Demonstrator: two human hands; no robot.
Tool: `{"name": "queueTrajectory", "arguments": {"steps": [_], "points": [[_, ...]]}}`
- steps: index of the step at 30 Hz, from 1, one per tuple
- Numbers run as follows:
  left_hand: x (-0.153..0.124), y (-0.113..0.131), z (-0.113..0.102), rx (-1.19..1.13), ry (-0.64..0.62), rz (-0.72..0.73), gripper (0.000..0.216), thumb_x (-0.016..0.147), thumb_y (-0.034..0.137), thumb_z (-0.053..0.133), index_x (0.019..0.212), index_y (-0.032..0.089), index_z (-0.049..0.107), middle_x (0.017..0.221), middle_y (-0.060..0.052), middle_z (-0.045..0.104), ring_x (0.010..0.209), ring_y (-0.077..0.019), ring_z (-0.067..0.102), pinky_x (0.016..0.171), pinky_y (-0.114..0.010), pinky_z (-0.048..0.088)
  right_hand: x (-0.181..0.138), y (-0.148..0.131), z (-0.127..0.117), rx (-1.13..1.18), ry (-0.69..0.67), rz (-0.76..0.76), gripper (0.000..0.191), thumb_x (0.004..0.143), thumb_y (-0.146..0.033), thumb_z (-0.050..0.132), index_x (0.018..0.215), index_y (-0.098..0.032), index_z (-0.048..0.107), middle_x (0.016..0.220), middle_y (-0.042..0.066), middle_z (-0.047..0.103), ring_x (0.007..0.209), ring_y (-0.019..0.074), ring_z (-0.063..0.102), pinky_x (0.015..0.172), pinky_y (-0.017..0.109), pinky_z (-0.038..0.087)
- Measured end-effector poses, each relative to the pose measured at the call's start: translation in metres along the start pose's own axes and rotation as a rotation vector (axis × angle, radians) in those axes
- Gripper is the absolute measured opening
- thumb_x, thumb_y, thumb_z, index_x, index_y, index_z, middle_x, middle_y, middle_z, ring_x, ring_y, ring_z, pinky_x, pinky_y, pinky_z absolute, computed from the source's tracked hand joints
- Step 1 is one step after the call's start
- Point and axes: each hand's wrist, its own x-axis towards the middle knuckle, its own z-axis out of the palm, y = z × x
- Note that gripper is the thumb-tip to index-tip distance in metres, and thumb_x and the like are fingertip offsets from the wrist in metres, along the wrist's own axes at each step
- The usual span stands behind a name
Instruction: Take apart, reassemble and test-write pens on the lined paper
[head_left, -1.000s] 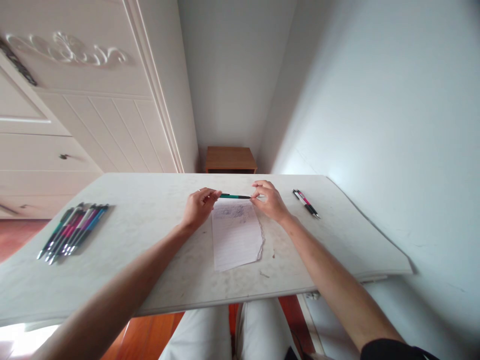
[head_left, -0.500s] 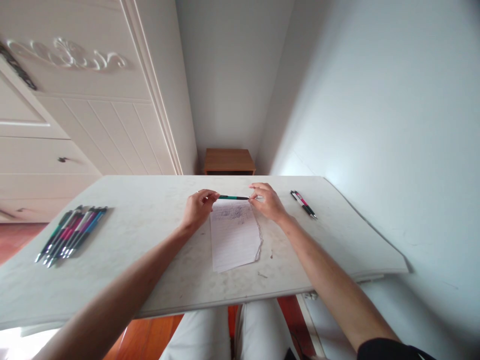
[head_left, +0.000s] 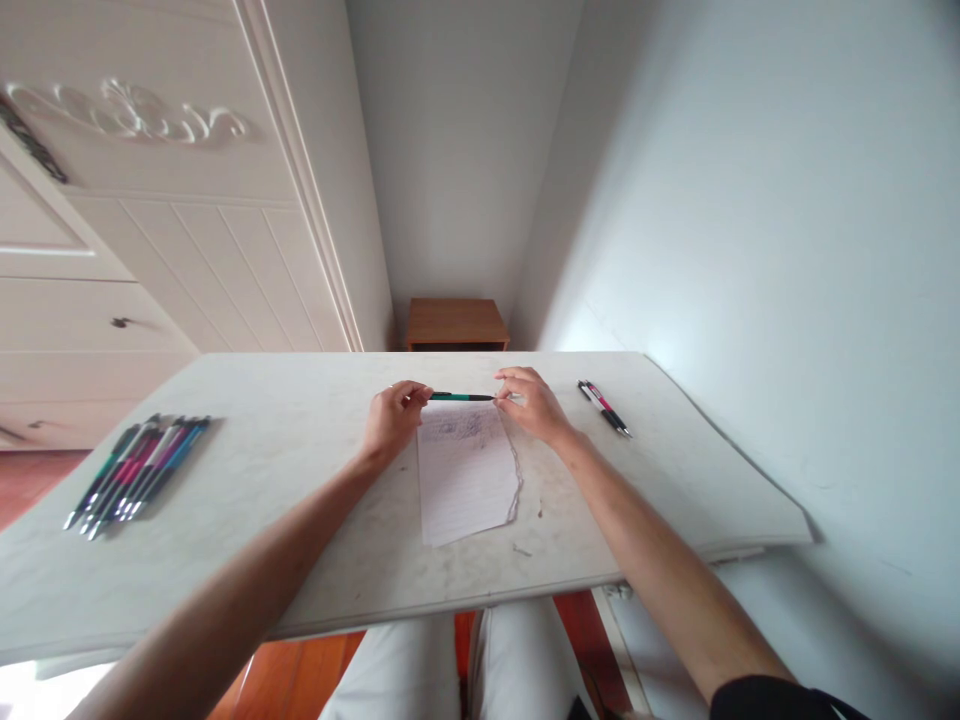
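Note:
A green and black pen (head_left: 461, 397) lies level between my two hands, above the top edge of a scribbled sheet of lined paper (head_left: 461, 490). My left hand (head_left: 397, 412) pinches the pen's left end between thumb and fingers. At the other end, the fingertips of my right hand (head_left: 529, 403) close on the dark tip, with the remaining fingers held out. Purple-blue scribbles cover the upper part of the paper, and its right edge is torn.
Several pens (head_left: 139, 470) lie in a bunch on the left of the white table (head_left: 285, 400). Two pens (head_left: 604, 408) rest side by side on the right. Beyond the table stands a small wooden cabinet (head_left: 457, 322); a white cupboard (head_left: 187, 230) is at the left, a wall at the right.
The view has shifted very slightly. Both hands keep their grip on the pen, which stays in nearly the same place over the paper.

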Motion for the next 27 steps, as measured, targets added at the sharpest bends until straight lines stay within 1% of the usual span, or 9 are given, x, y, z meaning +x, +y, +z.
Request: {"name": "queueTrajectory", "arguments": {"steps": [4,7,10,14,18,20,22,24,27], "points": [[0.000,0.001,0.000,0.044,0.013,-0.008,0.025,0.082,0.038,0.055,0.070,0.020,0.065,0.058,0.002,0.063,0.049,-0.0142,0.058,0.056,-0.025,0.043,-0.001,0.001,0.000,-0.012,-0.005,0.017,0.012,0.077,-0.012,0.063,0.073,-0.023,0.065,0.111,0.007,0.067,0.108,0.0226,0.060,0.097,0.041,0.047],[0.001,0.000,-0.005,0.060,0.045,-0.057,0.027,0.084,0.039,0.052,0.069,0.020,0.063,0.052,0.003,0.059,0.046,-0.0139,0.055,0.055,-0.025,0.041,-0.001,0.006,-0.003,-0.019,-0.006,0.053,0.013,0.077,-0.010,0.058,0.074,-0.022,0.063,0.102,0.005,0.067,0.098,0.0198,0.063,0.086,0.034,0.050],[0.004,-0.003,-0.010,0.062,0.075,-0.102,0.028,0.084,0.039,0.051,0.067,0.019,0.061,0.049,0.003,0.057,0.044,-0.0136,0.053,0.052,-0.025,0.039,-0.002,0.014,-0.007,-0.026,0.046,0.107,0.015,0.076,-0.009,0.054,0.078,-0.021,0.062,0.090,0.003,0.067,0.083,0.0165,0.064,0.073,0.029,0.050],[0.006,-0.003,-0.011,0.033,0.066,-0.102,0.027,0.083,0.039,0.052,0.068,0.020,0.062,0.050,0.003,0.058,0.043,-0.0134,0.053,0.050,-0.024,0.038,-0.003,0.015,-0.005,0.031,0.087,0.117,0.019,0.077,-0.011,0.053,0.089,-0.020,0.064,0.091,0.003,0.066,0.080,0.0161,0.064,0.066,0.027,0.049],[0.004,-0.002,-0.006,0.017,0.026,-0.079,0.028,0.083,0.040,0.051,0.069,0.019,0.063,0.051,0.002,0.059,0.045,-0.0139,0.055,0.051,-0.024,0.039,-0.003,0.000,0.002,0.092,-0.002,0.027,0.023,0.081,-0.020,0.061,0.104,-0.021,0.064,0.101,0.006,0.066,0.089,0.0183,0.064,0.076,0.032,0.053],[0.002,-0.002,-0.004,0.026,0.006,-0.055,0.031,0.084,0.042,0.051,0.067,0.019,0.062,0.047,0.003,0.056,0.046,-0.0144,0.055,0.052,-0.024,0.040,-0.003,-0.008,0.006,0.094,-0.023,-0.029,0.027,0.083,-0.025,0.064,0.110,-0.021,0.064,0.107,0.008,0.066,0.099,0.0208,0.063,0.088,0.036,0.052],[0.001,-0.002,-0.003,0.012,-0.011,-0.031,0.033,0.084,0.044,0.051,0.066,0.019,0.062,0.046,0.003,0.054,0.047,-0.0143,0.055,0.052,-0.024,0.040,-0.003,-0.015,0.009,0.078,-0.027,-0.055,0.026,0.085,-0.028,0.065,0.110,-0.021,0.065,0.109,0.010,0.065,0.106,0.0225,0.061,0.097,0.039,0.049],[-0.001,-0.001,-0.002,-0.030,-0.037,-0.023,0.035,0.085,0.047,0.051,0.067,0.019,0.062,0.048,0.002,0.056,0.046,-0.0139,0.055,0.051,-0.024,0.040,-0.004,-0.019,0.011,0.077,-0.044,-0.057,0.022,0.087,-0.029,0.064,0.108,-0.022,0.067,0.109,0.009,0.065,0.108,0.0225,0.061,0.098,0.039,0.049],[-0.003,0.003,-0.002,-0.092,-0.095,-0.021,0.039,0.085,0.052,0.052,0.069,0.018,0.062,0.049,0.002,0.056,0.047,-0.0135,0.054,0.050,-0.023,0.040,-0.004,-0.021,0.014,0.110,-0.089,-0.061,0.016,0.090,-0.029,0.062,0.103,-0.024,0.070,0.106,0.008,0.066,0.103,0.0208,0.063,0.095,0.037,0.051]]}}
